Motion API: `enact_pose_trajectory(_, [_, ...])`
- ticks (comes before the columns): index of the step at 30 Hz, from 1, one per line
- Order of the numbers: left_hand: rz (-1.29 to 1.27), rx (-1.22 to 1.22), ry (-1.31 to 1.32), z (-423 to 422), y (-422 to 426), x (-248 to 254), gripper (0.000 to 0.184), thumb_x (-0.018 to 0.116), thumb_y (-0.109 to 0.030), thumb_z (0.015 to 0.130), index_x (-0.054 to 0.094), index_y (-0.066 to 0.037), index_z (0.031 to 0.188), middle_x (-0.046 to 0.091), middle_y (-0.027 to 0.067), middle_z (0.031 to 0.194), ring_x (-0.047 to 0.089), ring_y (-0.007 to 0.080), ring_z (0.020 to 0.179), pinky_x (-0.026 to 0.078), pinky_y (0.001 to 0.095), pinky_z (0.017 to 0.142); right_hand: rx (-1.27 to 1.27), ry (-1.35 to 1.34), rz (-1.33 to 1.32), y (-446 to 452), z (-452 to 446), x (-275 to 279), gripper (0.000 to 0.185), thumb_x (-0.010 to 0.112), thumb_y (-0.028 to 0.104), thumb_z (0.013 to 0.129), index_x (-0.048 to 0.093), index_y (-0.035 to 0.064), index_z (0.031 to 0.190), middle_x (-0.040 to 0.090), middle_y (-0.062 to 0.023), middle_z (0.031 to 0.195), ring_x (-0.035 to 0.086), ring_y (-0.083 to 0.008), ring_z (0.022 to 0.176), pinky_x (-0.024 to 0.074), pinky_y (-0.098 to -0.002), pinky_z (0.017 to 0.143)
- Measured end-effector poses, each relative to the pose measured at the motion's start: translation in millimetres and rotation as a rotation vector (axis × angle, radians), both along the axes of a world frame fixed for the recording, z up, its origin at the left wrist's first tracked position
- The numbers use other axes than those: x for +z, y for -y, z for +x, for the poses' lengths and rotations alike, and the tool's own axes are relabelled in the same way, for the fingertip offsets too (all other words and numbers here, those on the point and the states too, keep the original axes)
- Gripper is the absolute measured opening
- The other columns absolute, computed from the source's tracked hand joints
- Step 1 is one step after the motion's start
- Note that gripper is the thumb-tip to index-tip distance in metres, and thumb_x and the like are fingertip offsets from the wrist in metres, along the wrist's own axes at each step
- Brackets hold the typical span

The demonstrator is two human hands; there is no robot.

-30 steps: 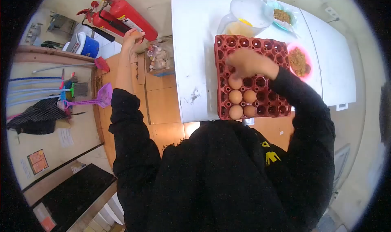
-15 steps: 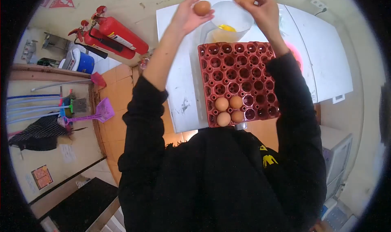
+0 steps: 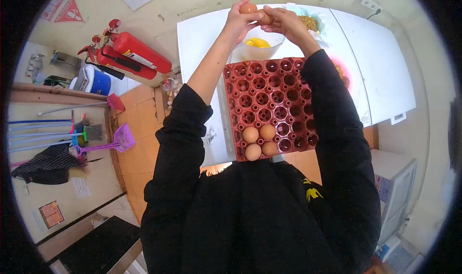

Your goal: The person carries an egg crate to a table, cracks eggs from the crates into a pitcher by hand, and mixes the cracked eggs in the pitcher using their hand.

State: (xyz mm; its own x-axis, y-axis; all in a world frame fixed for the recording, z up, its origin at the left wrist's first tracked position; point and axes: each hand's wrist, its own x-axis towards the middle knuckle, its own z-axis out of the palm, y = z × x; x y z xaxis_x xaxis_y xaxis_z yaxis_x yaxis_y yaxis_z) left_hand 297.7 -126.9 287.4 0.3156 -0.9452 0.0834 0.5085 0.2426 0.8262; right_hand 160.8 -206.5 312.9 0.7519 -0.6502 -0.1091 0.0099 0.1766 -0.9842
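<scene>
My left hand (image 3: 237, 25) holds a brown egg (image 3: 248, 8) at its fingertips. Against it, my right hand (image 3: 288, 25) grips a second brown eggshell (image 3: 264, 17); fingers cover part of it, so I cannot tell whether it is whole. Both hands meet above a clear bowl (image 3: 275, 47) that has yellow yolk (image 3: 257, 43) in it. Nearer my body, a dark red egg tray (image 3: 262, 100) lies on the white table, with several brown eggs (image 3: 250, 134) in its near left corner and bare cups elsewhere.
The white tabletop (image 3: 195, 38) runs to the wall. Right of the bowl is a bag of brown crumbly material (image 3: 308, 22). A pink container (image 3: 344, 69) is partly behind my right sleeve. Red fire extinguishers (image 3: 139, 50) stand at the left, above a purple dustpan (image 3: 124, 137).
My hands have come together over the bowl, the right one moving left and down. The egg and the shell now touch or nearly touch. The view has shifted slightly.
</scene>
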Motion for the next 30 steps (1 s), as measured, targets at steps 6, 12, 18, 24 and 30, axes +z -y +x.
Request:
enact_pose_trajectory(6, [0.035,-0.024,0.167,6,1,-2,0.06,0.059,0.003,0.072,0.026,-0.002,0.122,0.043,0.0158,0.109,0.051,0.0241,0.098,0.047,0.0391,0.084,0.128,-0.09,-0.146,13,-4,-6,0.038,0.053,0.022,0.083,0.046,-0.0058,0.109,0.058,-0.0153,0.093,0.061,-0.0201,0.078,0.0513,-0.0264,0.072])
enact_pose_trajectory(12, [0.052,0.061,0.421,-6,1,-2,0.051,0.069,-0.007,0.066,0.042,-0.003,0.109,0.042,0.0134,0.105,0.052,0.0205,0.092,0.051,0.0315,0.074,0.038,-0.214,-0.329,13,5,-13,0.036,0.056,0.023,0.077,0.053,0.0003,0.104,0.062,-0.012,0.081,0.062,-0.0156,0.066,0.0524,-0.0246,0.062])
enact_pose_trajectory(18, [0.036,0.553,1.016,-12,7,-15,0.048,0.072,-0.017,0.064,0.048,-0.004,0.104,0.045,0.0097,0.102,0.052,0.0182,0.088,0.047,0.0272,0.073,-0.015,-0.254,-0.407,18,15,-23,0.034,0.057,0.024,0.076,0.057,0.0005,0.1,0.062,-0.0083,0.075,0.061,-0.0128,0.061,0.0514,-0.0221,0.058])
enact_pose_trajectory(24, [0.006,0.447,0.669,-12,4,-16,0.048,0.072,-0.01,0.056,0.049,-0.005,0.098,0.041,0.0129,0.101,0.051,0.0222,0.085,0.048,0.0279,0.07,-0.036,-0.163,-0.477,19,15,-29,0.037,0.059,0.028,0.071,0.06,-0.0006,0.094,0.063,-0.0095,0.07,0.062,-0.0139,0.058,0.0517,-0.0229,0.055])
enact_pose_trajectory(30, [0.058,0.676,0.975,-20,2,-17,0.047,0.071,-0.017,0.062,0.048,-0.005,0.101,0.043,0.0115,0.101,0.05,0.0211,0.09,0.045,0.0295,0.077,-0.011,-0.262,-0.67,23,16,-30,0.035,0.061,0.028,0.07,0.062,0.0044,0.096,0.063,-0.0094,0.072,0.062,-0.0142,0.062,0.0509,-0.0256,0.059])
